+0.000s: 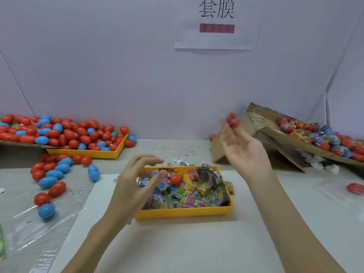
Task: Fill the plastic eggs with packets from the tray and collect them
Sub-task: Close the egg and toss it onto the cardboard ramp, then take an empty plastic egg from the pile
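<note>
Many wrapped eggs are collected in the cardboard box, many empty eggs remain; a red egg is held at the right hand fingertips, the left hand hovers loosely spread over the packet tray.

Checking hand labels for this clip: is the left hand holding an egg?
No. The left hand hovers with fingers spread over the yellow tray, holding nothing; the red egg is at the right hand's fingertips.
</note>
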{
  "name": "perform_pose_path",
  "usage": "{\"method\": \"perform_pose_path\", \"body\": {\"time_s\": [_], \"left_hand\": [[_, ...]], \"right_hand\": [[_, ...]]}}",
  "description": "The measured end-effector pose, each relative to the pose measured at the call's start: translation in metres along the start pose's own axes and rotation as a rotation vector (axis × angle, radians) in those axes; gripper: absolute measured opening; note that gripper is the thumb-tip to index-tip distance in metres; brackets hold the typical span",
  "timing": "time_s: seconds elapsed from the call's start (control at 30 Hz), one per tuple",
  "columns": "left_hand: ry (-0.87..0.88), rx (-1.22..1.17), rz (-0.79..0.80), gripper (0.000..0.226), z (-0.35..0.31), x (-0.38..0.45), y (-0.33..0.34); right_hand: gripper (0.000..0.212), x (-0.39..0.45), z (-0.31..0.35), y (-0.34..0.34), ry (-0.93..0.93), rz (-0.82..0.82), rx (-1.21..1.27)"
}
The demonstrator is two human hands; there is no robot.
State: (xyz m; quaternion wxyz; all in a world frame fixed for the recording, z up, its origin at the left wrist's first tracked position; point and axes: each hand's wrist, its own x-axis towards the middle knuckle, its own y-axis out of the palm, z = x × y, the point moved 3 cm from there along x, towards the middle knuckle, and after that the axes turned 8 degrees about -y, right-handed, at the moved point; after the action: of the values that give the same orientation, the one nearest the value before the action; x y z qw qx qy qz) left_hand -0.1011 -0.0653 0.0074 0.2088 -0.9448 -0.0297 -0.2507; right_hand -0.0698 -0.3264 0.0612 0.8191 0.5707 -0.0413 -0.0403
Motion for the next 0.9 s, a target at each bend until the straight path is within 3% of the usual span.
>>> {"method": "perform_pose_path", "body": {"time_s": [0.07,0.13,0.23,0.33,0.5,0.6,0.7,0.77,0.9], "left_hand": [[-0.008,0.053,-0.006,0.022,0.003,0.002,0.0],[-0.023,0.091,0.016,0.021,0.007,0.003,0.002],[-0.053,0.192,0.106,0.022,0.014,0.004,0.004],[-0.033,0.408,0.213,0.023,0.027,0.001,0.009],[-0.009,0.508,0.286,0.032,0.033,-0.002,0.013],[-0.001,0.51,0.278,0.031,0.033,-0.002,0.013],[0.031,0.514,0.258,0.028,0.03,-0.003,0.016],[0.052,0.513,0.252,0.024,0.026,-0.004,0.016],[0.139,0.519,0.196,0.025,0.019,-0.004,0.015]], "right_hand": [[0.035,0.016,0.027,0.001,-0.166,0.015,0.006],[0.039,0.019,0.026,-0.012,-0.135,0.03,-0.176],[0.034,0.013,0.008,-0.041,-0.136,0.084,-0.643],[0.026,0.005,-0.005,-0.057,-0.343,0.107,-1.138],[0.02,-0.008,-0.034,-0.054,-0.567,0.374,-1.868],[0.023,-0.015,-0.048,-0.045,-0.666,0.57,-2.034],[0.04,-0.015,-0.074,-0.044,-0.5,0.787,-2.157],[0.044,-0.01,-0.087,-0.048,-0.416,0.799,-2.279],[0.038,-0.009,-0.088,-0.046,-0.477,0.731,-2.35]]}}
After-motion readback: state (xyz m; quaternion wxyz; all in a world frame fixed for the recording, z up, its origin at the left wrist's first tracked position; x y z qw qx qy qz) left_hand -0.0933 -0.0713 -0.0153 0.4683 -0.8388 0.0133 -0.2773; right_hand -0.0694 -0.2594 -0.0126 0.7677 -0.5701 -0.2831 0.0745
